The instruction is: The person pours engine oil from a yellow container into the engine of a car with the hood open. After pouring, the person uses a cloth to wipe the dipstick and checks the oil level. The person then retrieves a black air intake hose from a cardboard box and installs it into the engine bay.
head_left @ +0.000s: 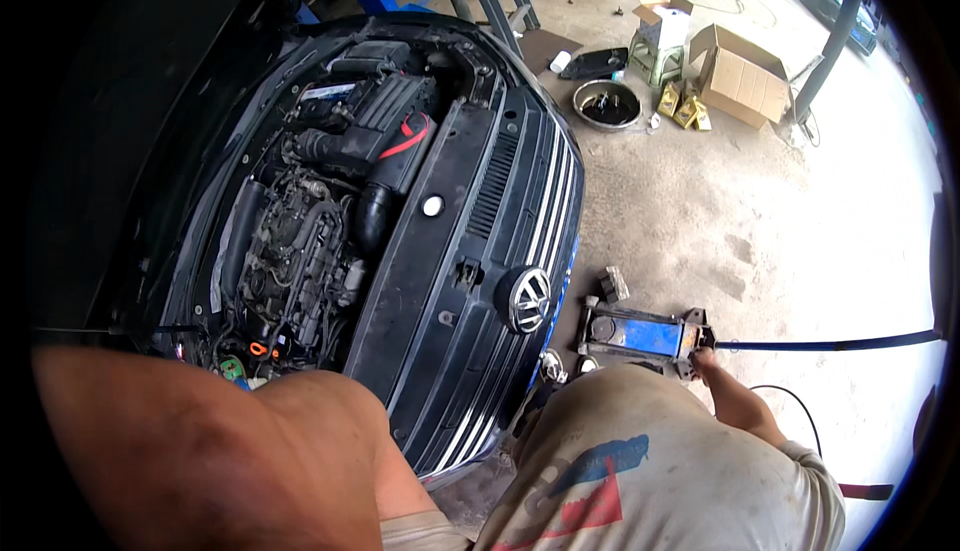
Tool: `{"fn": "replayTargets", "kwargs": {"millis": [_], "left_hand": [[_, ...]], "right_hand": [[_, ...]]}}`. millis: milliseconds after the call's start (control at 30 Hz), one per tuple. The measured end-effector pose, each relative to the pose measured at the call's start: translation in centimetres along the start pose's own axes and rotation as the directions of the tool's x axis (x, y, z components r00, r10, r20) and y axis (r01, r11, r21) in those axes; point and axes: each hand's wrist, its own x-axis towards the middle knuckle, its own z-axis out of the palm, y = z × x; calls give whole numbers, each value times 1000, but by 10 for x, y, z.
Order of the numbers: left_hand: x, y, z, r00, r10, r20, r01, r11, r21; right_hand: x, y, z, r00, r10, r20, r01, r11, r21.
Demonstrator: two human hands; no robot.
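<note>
While the right hand [704, 362] is at the floor jack [645, 336], I can't tell its grip. Likely heavy, rigid; hold its handle [830, 346].

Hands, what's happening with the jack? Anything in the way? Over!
Left hand out of view. Right hand at the jack. Block beside jack, maybe in the way.
</note>
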Motion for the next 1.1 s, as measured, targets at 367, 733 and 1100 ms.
{"fn": "replayTargets", "kwargs": {"millis": [367, 733, 1100], "left_hand": [[7, 0, -6, 1000, 22, -6, -22, 999, -41], [9, 13, -22, 1000, -8, 6, 8, 1000, -22], [8, 15, -32, 999, -26, 21, 25, 999, 34]], "right_hand": [[-26, -37, 24, 984, -51, 172, 64, 995, -70], [-39, -14, 47, 961, 90, 261, -31, 975, -222], [-44, 10, 53, 965, 66, 253, 16, 950, -312]]}}
